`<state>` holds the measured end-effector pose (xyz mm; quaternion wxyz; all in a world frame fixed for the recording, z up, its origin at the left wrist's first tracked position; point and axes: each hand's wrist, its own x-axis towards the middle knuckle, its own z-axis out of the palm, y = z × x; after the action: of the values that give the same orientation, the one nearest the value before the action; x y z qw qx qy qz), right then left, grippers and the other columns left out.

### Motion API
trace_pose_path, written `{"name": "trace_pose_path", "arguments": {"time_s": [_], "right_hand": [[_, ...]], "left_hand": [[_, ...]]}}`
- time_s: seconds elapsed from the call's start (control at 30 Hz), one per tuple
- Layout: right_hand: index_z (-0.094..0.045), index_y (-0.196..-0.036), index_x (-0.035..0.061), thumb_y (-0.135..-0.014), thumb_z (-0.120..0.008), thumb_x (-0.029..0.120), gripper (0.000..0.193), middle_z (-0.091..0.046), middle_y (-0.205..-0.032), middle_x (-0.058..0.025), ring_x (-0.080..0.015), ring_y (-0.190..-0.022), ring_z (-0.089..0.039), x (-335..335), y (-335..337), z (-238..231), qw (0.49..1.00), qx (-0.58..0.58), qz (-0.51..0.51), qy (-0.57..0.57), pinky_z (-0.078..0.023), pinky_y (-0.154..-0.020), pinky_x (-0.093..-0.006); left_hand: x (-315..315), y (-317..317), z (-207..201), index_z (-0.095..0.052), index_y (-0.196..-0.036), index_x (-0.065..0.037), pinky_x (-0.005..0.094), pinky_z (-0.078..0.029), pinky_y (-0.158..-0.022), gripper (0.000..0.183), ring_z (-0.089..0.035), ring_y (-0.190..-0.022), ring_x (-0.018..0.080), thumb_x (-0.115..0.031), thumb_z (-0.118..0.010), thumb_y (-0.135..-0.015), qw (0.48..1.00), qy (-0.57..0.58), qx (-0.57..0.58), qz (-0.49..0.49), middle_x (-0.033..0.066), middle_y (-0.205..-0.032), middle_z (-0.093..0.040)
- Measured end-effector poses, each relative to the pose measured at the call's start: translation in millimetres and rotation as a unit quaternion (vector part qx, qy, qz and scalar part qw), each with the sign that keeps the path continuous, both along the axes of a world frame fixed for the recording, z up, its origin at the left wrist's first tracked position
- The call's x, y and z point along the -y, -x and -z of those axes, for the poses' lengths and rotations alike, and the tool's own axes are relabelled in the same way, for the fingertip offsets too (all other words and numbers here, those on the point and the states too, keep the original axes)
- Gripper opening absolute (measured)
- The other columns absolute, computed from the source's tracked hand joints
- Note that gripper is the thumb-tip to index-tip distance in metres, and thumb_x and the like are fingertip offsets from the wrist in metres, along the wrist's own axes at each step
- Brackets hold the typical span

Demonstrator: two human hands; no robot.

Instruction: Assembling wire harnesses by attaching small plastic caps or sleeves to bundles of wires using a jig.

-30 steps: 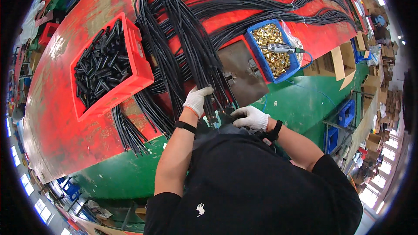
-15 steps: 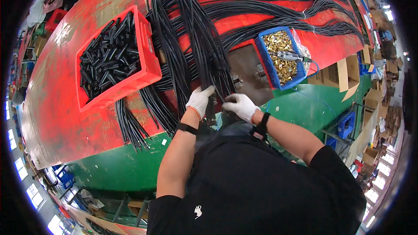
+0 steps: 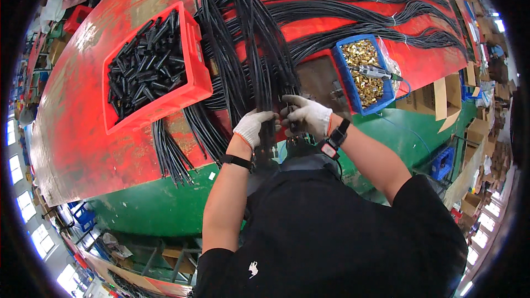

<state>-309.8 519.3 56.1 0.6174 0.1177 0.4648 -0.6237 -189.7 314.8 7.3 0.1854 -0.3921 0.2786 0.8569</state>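
Both my hands wear white gloves at the near edge of a red table (image 3: 83,105). My left hand (image 3: 252,127) is closed around the ends of a thick bundle of black cables (image 3: 254,49) that runs away across the table. My right hand (image 3: 307,116) grips the same cable ends just to the right, fingers curled over them. A black band sits on my left wrist and a dark watch on my right. The cable tips between my hands are partly hidden by the gloves.
A red crate (image 3: 160,66) of black plastic sleeves stands to the left. A blue bin (image 3: 364,74) of brass parts with a small tool lies to the right. Loose short black cables (image 3: 168,154) lie near the green table edge (image 3: 160,204). Cardboard boxes (image 3: 441,99) stand far right.
The camera view has shifted closer. Both hands have come together on the cable ends and moved slightly up the bundle; the right hand now grips beside the left.
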Motion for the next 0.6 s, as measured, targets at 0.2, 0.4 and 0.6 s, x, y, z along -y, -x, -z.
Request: {"name": "trace_pose_path", "arguments": {"time_s": [0.2, 0.4, 0.6], "right_hand": [[-0.051, -0.153, 0.0001, -0.092, -0.079, 0.006, 0.068, -0.069, -0.133, -0.0111, -0.0224, -0.116, -0.069, -53.4, -33.5, -9.9, 0.991, -0.115, -0.063, -0.036, -0.060, -0.098, -0.0407], [-0.062, -0.145, -0.0006, -0.089, -0.085, 0.011, 0.062, -0.070, -0.131, -0.0082, -0.0157, -0.118, -0.064, -92.2, -61.3, -17.1, 0.964, -0.206, -0.164, -0.036, -0.054, -0.103, -0.0340], [-0.058, -0.150, -0.0026, -0.090, -0.084, 0.012, 0.067, -0.069, -0.137, -0.0110, -0.0167, -0.118, -0.065, -98.3, -71.8, -15.7, 0.933, -0.272, -0.229, -0.051, -0.055, -0.102, -0.0362]], "left_hand": [[-17.4, 10.5, -3.1, -0.074, -0.108, -0.003, 0.0358, -0.059, -0.074, 0.016, -0.072, -0.083, 0.0201, -0.009, -0.077, -0.093, 0.999, 0.021, 0.010, 0.033, 0.0075, -0.095, -0.076], [-34.2, 16.2, 5.9, -0.072, -0.109, -0.003, 0.0293, -0.057, -0.065, 0.016, -0.068, -0.077, 0.0161, -0.006, -0.076, -0.093, 0.998, 0.050, -0.035, 0.018, 0.0080, -0.097, -0.076], [-46.6, 21.1, 6.4, -0.070, -0.110, -0.001, 0.0304, -0.059, -0.062, 0.016, -0.068, -0.073, 0.0167, -0.002, -0.074, -0.094, 0.998, 0.050, -0.026, -0.004, 0.0106, -0.096, -0.075]]}}
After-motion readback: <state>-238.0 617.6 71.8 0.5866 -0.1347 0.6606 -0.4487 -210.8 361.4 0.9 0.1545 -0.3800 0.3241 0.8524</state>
